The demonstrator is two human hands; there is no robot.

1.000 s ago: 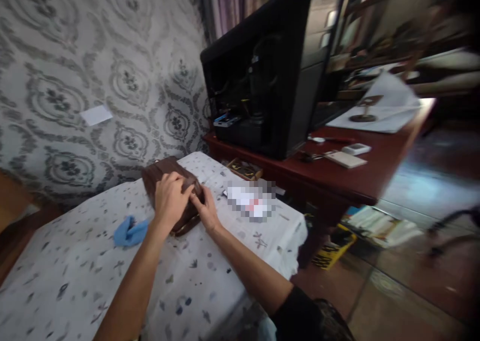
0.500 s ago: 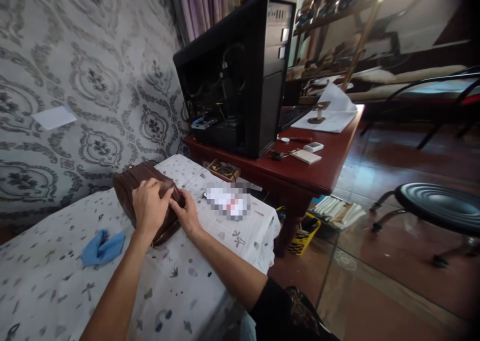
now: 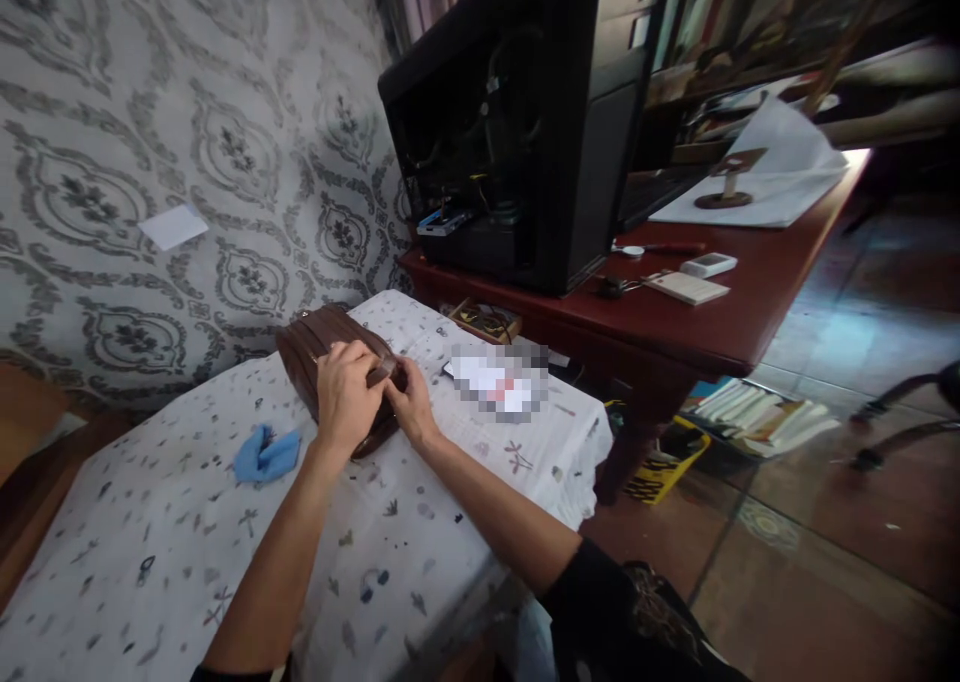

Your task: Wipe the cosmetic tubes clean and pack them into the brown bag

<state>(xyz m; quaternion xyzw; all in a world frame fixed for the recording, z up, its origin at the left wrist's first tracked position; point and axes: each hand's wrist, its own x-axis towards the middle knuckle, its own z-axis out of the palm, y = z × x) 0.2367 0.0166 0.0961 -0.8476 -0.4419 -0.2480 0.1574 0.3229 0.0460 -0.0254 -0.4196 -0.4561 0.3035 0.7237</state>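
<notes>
A brown leather bag [image 3: 309,347] lies on the cloth with a patterned print [image 3: 187,542]. My left hand [image 3: 349,392] rests over the bag's near part, its fingers bent and pinching a brown strap or flap. Against it, at the bag's right edge, my right hand [image 3: 409,399] has thumb and fingers closed on the same brown piece. The fingertips of both hands nearly meet. To the left of my left forearm lies a crumpled blue cloth [image 3: 266,454]. A phone with a blurred screen [image 3: 495,382] lies right of my right hand.
Behind stands a red-brown table [image 3: 675,332] carrying a black computer case [image 3: 585,162], a white box [image 3: 709,265], a notepad [image 3: 686,287] and paper [image 3: 780,172]. A small open box [image 3: 486,322] sits beyond the phone. On the floor are a yellow basket [image 3: 675,462] and books [image 3: 757,417].
The view has shifted, so everything appears further right. Between my hands, the brown piece now stands up slightly from the bag, and the fingers have drawn closer around it.
</notes>
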